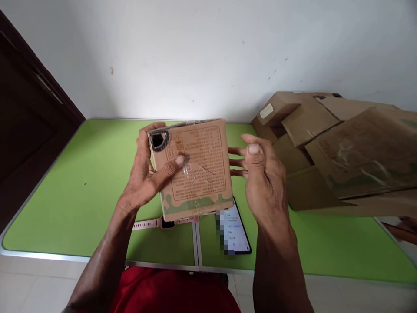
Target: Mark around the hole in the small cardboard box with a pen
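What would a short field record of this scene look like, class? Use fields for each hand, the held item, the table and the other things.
left hand: grips the cardboard box, thumb across its printed face
right hand: open beside the box's right edge, fingers spread
table: green folding top, metal rim
smartwatch: flat under the box
phone: screen lit, near front edge
cardboard pile: on the right

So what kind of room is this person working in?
Probably a plain room at home or a small packing space: a green folding table against a bare white wall, a pile of cardboard boxes, and a tiled floor. The left hand holds a cardboard box.
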A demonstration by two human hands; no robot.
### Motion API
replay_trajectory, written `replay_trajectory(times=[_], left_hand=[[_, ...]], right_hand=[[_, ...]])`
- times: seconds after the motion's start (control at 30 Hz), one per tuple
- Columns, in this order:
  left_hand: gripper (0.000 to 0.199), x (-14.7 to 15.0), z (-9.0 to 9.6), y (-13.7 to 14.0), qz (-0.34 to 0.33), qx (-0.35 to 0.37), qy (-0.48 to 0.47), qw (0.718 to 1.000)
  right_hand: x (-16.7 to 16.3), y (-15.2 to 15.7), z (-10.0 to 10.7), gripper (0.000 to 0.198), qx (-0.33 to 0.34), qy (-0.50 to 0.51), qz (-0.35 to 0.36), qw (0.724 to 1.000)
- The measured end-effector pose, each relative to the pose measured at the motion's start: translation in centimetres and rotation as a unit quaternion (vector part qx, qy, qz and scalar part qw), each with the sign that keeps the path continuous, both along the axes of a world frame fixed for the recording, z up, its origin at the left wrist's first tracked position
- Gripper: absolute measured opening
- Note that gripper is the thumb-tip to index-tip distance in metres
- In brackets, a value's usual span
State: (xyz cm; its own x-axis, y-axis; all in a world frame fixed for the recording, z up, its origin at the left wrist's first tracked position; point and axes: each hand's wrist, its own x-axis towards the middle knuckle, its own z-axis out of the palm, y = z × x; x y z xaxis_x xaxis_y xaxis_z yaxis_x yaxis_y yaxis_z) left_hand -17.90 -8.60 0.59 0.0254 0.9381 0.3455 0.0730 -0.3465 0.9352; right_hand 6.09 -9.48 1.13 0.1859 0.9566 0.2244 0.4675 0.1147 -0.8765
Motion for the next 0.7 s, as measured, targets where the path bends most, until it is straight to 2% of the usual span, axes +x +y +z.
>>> replay_trajectory(times=[0.07, 0.17, 0.27, 0.37, 0.5, 0.6, 0.7], left_hand=[[0.055, -0.2, 0.2, 0.5, -0.005, 0.008, -0.005, 1.000], [0.044, -0.3, 0.6, 1.0, -0.014, 0.022, -0.006, 1.000], [0.039, -0.3, 0.8, 1.3, -0.026, 0.040, 0.000, 0.999], [0.039, -0.2, 1.0, 1.4, -0.028, 0.052, 0.008, 0.998], [0.038, -0.3, 1.0, 1.4, -0.020, 0.036, 0.013, 0.999], [0.042, -0.5, 0.9, 1.3, -0.016, 0.026, 0.009, 0.999], [0.047, -0.6, 0.7, 1.2, -0.007, 0.018, 0.014, 1.000]], right_hand=[[1.6, -0.6, -2.3, 0.049, -0.062, -0.094, -0.025, 0.993], [2.6, -2.1, -5.6, 0.026, -0.176, -0.235, 0.035, 0.955], [2.1, -3.7, -7.9, 0.026, -0.228, -0.266, 0.085, 0.933], [1.2, -4.7, -9.0, 0.029, -0.259, -0.290, 0.092, 0.917], [0.2, -3.7, -10.1, 0.025, -0.238, -0.282, 0.082, 0.926], [-0.4, -2.1, -10.8, 0.026, -0.180, -0.231, 0.104, 0.950], [-0.2, -0.6, -11.5, 0.015, -0.101, -0.164, 0.124, 0.973]])
